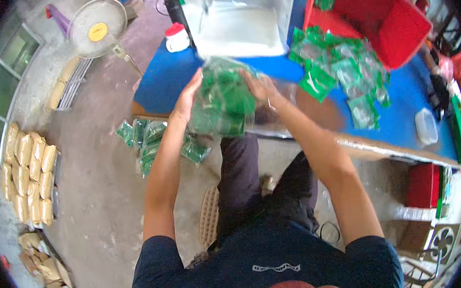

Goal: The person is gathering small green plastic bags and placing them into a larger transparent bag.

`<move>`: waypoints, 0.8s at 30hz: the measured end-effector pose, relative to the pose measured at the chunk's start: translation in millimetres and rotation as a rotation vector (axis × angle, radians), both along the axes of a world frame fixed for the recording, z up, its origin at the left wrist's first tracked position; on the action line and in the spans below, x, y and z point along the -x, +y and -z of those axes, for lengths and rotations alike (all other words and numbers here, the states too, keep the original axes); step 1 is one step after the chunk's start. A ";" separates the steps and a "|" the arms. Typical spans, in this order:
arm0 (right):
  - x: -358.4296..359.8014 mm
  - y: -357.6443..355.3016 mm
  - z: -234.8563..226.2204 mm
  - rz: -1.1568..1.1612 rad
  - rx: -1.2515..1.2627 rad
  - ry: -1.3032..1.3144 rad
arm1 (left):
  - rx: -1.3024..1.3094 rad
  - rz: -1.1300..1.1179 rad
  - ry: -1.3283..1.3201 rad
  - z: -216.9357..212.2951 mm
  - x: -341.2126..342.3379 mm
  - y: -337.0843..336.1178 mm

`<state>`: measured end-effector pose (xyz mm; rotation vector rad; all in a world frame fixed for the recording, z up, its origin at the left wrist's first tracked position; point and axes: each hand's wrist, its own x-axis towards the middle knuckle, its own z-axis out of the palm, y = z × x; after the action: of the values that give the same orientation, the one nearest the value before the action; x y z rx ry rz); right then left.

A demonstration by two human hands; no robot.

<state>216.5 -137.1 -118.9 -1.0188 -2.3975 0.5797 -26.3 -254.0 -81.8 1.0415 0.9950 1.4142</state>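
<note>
Between my two hands is a large clear plastic bag [221, 101] with green packets inside, held over the near edge of the blue table [161, 73]. My left hand [187, 97] presses on its left side. My right hand [259, 88] grips its upper right side; the fingertips are blurred and partly behind the plastic. Right of my hands lies a loose heap of small green-and-clear packets [338, 60]. Beneath my right forearm a brownish patch and clear plastic on the table are smeared by motion.
A metal tray [242, 25] stands beyond the bag, and a tipped red crate [395, 25] behind the heap. A red-lidded white jar [177, 38] is left of the tray. Filled green bags [153, 140] lie on the floor at left, near a fan [98, 28]. A clear tub [426, 127] sits far right.
</note>
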 end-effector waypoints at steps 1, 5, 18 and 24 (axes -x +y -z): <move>17.2 -19.8 -16.4 0.150 0.385 0.125 | 0.019 -0.033 -0.059 2.7 10.2 -12.6; -11.1 -88.2 -67.8 0.161 0.807 0.559 | 0.072 -0.037 -0.173 -5.2 -2.8 -21.8; -7.1 -94.9 -58.5 0.014 0.712 0.509 | 0.115 0.123 -0.341 -36.1 -9.4 -19.8; -28.4 -116.1 -31.5 -0.347 1.020 1.015 | 0.051 0.040 0.008 -26.1 4.1 -8.6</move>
<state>244.9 -253.2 -87.3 -0.3779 -1.2749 1.9756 -30.4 -262.5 -55.7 1.0253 1.0056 1.3464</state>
